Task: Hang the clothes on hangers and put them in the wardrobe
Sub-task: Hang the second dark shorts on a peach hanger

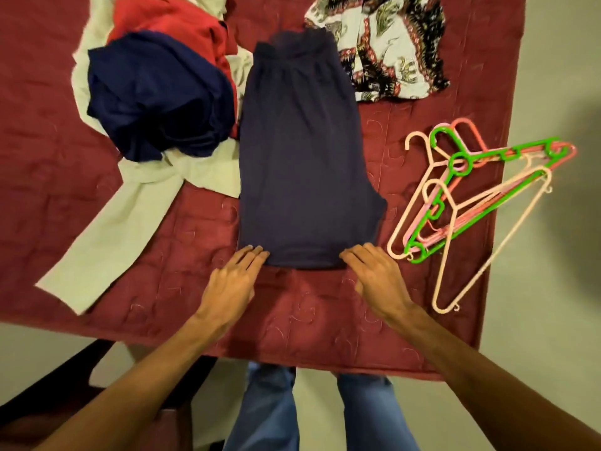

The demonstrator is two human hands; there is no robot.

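1. Both hands lie flat with fingers straight, gripping nothing: left hand (234, 278) touches the navy garment's (302, 157) near-left hem corner, right hand (374, 275) its near-right corner.
2. Maroon quilt (146, 255) carries everything.
3. Pile of cream, red and dark blue clothes (156, 102) fills the far-left part.
4. Navy garment lies spread flat along the quilt's middle.
5. Green, pink and cream hangers (481, 214) lie stacked at the right edge.
6. Patterned garment (383, 43) lies at the far edge.
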